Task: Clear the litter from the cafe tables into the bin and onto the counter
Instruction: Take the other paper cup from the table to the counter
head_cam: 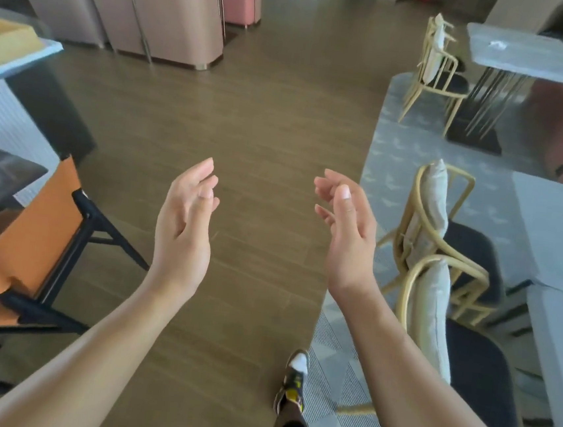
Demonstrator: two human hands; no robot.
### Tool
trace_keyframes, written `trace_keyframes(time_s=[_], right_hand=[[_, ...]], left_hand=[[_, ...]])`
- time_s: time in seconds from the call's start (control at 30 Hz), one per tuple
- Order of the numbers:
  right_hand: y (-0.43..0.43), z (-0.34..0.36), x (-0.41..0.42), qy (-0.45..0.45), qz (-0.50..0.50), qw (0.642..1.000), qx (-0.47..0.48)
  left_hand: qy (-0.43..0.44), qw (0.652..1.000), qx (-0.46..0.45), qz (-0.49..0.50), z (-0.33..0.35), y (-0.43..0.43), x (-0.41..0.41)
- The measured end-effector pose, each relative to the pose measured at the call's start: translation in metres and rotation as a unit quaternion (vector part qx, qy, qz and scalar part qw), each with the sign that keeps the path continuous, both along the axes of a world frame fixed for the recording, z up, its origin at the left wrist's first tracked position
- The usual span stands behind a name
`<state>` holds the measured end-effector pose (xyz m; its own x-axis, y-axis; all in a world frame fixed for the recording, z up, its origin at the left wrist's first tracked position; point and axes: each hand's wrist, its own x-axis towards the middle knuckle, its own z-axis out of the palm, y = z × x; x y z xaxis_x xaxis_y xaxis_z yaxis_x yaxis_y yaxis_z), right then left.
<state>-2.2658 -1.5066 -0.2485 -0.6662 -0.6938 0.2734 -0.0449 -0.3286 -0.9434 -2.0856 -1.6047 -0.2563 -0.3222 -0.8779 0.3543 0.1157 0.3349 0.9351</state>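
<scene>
I see left hand (184, 224), right hand (347, 233) empty, fingers (205, 171) loosely apart. Scrap (497, 44) on far bench (535, 65) looks light, soft (tissue?); I'd pinch its middle.

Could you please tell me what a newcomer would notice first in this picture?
First come the two bare arms in the middle: the left hand and right hand are held open and empty, palms facing each other, above the wooden floor. Next, the orange chair stands out at the left edge. At the upper right, a small white scrap lies on a grey table.
</scene>
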Motion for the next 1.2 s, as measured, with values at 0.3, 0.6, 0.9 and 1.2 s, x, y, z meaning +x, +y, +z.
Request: trace_keyframes(time_s=[0.3,0.6,0.9,1.2], right_hand=[[-0.168,0.006,-0.157,0.054,0.009,0.999,0.002],[-0.315,0.020,-0.281,0.037,0.034,0.999,-0.004],[-0.490,0.003,-0.364,0.051,0.030,0.998,0.009],[-0.701,0.023,-0.446,0.055,0.013,0.998,0.002]], left_hand=[[-0.005,1.000,0.008,0.027,-0.004,-0.155,-0.155],[0.018,1.000,0.004,0.020,0.007,-0.292,-0.275],[0.023,0.999,0.008,0.023,-0.009,-0.470,-0.356],[0.034,0.999,-0.001,0.002,0.009,-0.688,-0.437]])
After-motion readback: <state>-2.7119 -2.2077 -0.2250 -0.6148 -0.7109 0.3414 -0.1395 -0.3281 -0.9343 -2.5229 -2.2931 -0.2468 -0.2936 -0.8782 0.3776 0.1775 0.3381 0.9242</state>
